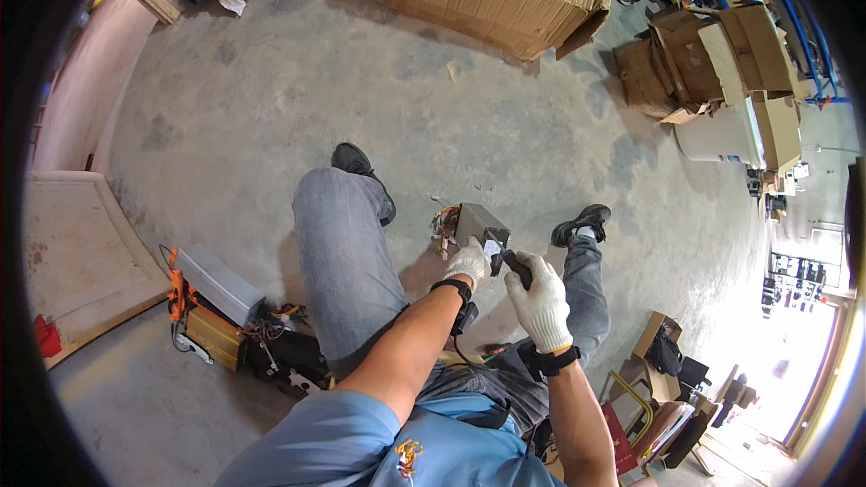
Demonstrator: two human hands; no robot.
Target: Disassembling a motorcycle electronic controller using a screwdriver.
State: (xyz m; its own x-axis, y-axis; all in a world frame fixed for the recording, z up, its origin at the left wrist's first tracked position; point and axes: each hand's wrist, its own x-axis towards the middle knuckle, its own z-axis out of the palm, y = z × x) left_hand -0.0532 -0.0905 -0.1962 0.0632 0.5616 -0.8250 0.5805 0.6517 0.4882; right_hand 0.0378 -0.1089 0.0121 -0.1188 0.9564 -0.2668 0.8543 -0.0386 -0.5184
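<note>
Between my knees is a grey metal power supply box (483, 223), its bundle of coloured wires (445, 227) spilling out on the far left side. My left hand (469, 262), in a white knit glove, is closed on the near end of the box. A white label shows beside its fingers. My right hand (542, 305), also gloved, grips a black elongated piece (517, 269) that points at the box's near right corner. Whether that piece is a plug or a tool handle, and whether it touches the box, I cannot tell.
Left of my leg lie a silver metal case (219, 284), a gold-coloured box (216, 337) and tangled wires. A large cardboard box (492, 0) stands ahead on the concrete floor. More cartons (690, 63) are stacked far right. Boards and folders (663, 424) lean at near right.
</note>
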